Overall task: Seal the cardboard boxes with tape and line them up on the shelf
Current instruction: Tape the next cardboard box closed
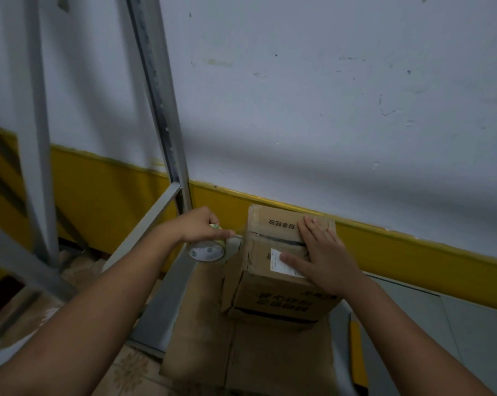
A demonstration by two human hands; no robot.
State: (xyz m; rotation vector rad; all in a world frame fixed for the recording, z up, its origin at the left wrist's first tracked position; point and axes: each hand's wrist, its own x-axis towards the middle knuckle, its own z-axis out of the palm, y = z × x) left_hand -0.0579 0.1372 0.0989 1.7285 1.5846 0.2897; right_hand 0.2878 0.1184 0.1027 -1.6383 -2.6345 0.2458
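A brown cardboard box (pixel 270 241) with printed characters and a white label stands against the wall, on top of another box (pixel 281 301). My right hand (pixel 321 252) lies flat on its closed top flaps, fingers straight. My left hand (pixel 198 224) grips a roll of clear tape (pixel 207 251) just left of the box. A strip of tape stretches from the roll to the box's left edge, along the seam between the flaps.
A grey metal shelf frame (pixel 161 110) with slanted uprights rises at the left. Flattened cardboard (pixel 241 352) lies on the floor below the boxes. The white wall has a yellow band (pixel 413 252) along its base. A yellow-edged object (pixel 355 352) sits at the lower right.
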